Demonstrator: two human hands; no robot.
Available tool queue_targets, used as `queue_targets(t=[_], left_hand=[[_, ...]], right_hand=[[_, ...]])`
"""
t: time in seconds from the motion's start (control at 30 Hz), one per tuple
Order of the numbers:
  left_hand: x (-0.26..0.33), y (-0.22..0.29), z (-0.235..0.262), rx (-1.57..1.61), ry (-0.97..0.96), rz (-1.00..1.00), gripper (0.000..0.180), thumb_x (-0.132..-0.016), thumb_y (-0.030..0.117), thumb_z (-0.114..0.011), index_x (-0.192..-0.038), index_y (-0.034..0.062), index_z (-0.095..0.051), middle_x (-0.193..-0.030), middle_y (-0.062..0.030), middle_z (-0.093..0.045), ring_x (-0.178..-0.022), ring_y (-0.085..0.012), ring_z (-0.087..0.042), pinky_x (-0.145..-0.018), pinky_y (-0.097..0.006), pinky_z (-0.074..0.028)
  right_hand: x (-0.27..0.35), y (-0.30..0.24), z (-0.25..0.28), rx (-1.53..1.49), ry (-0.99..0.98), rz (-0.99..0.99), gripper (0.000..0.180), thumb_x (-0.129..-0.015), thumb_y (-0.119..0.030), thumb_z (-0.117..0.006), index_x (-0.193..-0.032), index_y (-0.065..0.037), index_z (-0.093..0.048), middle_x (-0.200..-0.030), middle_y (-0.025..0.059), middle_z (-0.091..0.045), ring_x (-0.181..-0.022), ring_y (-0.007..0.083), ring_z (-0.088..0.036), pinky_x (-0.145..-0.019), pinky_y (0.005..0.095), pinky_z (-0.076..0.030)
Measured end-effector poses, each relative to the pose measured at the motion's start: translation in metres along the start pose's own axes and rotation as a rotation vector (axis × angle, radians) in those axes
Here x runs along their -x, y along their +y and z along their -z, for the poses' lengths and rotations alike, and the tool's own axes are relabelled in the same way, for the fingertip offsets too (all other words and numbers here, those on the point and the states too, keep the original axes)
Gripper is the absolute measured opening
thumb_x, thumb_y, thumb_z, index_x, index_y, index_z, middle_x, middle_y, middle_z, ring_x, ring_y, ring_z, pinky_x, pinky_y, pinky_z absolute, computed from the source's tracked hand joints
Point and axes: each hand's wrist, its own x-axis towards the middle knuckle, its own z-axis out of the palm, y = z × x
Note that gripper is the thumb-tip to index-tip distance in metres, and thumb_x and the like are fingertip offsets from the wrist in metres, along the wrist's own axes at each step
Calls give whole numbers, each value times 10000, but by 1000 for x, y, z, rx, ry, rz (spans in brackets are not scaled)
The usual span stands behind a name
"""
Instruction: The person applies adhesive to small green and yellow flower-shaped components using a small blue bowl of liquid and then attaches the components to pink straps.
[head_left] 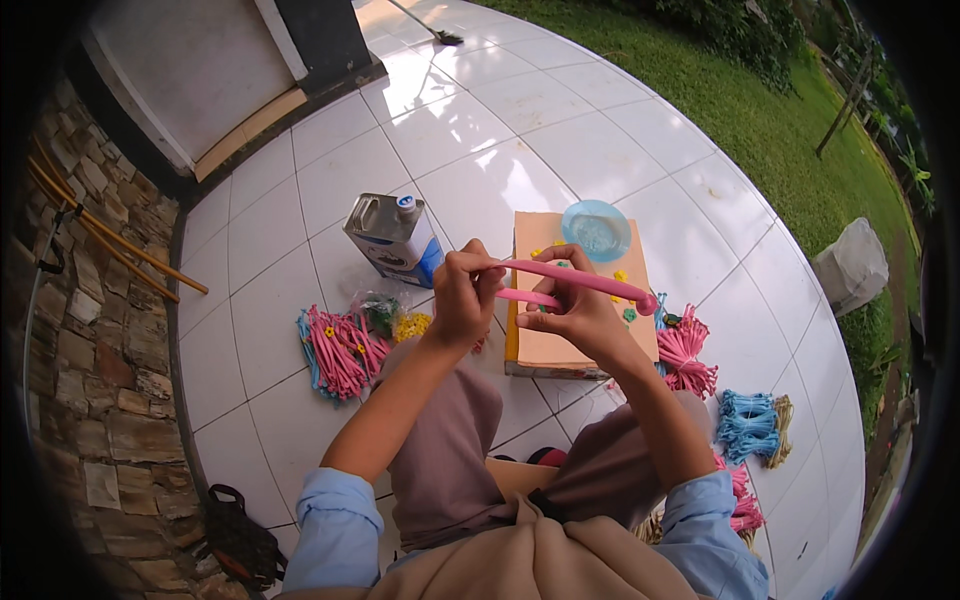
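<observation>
In front of me, both hands hold a long pink plastic strip (pixel 590 278) with a knobbed end. My left hand (pixel 465 298) pinches it at the left, where it seems to fold back. The upper length runs past my right hand to the knob, and the lower length reaches into the fingers of my right hand (pixel 582 312), which are closed on it. Below my hands stands a box with a peach top (pixel 570 345). Small green flower-shaped pieces (pixel 629 315) and yellow ones (pixel 620 275) lie on it, partly hidden by my right hand. A translucent blue dish (pixel 596 231) sits at its far edge.
A rectangular metal can (pixel 392 240) stands far left of the box. Nearer lie bundled pink strips (pixel 342 350) and yellow pieces (pixel 411 325). At right are more pink strips (pixel 685 355) and blue bundles (pixel 748 425). A stone wall (pixel 110 430) borders the tiled floor.
</observation>
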Motion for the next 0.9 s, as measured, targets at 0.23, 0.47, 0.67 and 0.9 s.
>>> queue_targets(t=[0.23, 0.47, 0.67, 0.9], left_hand=[[-1, -2, 4, 21, -29, -56, 159, -891, 124, -527, -908, 37, -395, -586, -75, -474, -465, -170, -453, -425, -277, -338], [-12, 9, -7, -105, -167, 178, 186, -851, 155, -602, -898, 31, -472, -591, -82, -462, -496, -159, -487, -468, -278, -389], [-8, -1, 0, 409, -446, 849, 194, -854, 158, -621, -936, 3, -538, -848, 7, -557, -767, -47, -526, -665, -206, -448], [-17, 6, 9, 536, -499, 901, 188, -813, 133, -670, -849, 52, -504, -824, 13, -557, -808, -39, -528, -711, -202, -458]], right_hand=[[-1, -15, 4, -180, -12, -117, 473, -804, -139, -664, -1170, -43, -381, -751, 54, -596, -782, 124, -610, -739, 249, -460], [-3, 10, 0, 112, 160, 63, 478, -747, -67, -695, -1116, -24, -396, -719, 77, -581, -700, 164, -609, -668, 276, -477], [-9, 1, 6, 285, 244, 164, 486, -727, -24, -690, -1114, -48, -397, -767, 106, -601, -785, 210, -651, -670, 294, -486], [-12, 1, 20, -52, 60, 18, 433, -770, -26, -639, -1127, -48, -396, -757, 80, -597, -721, 136, -618, -643, 248, -471]])
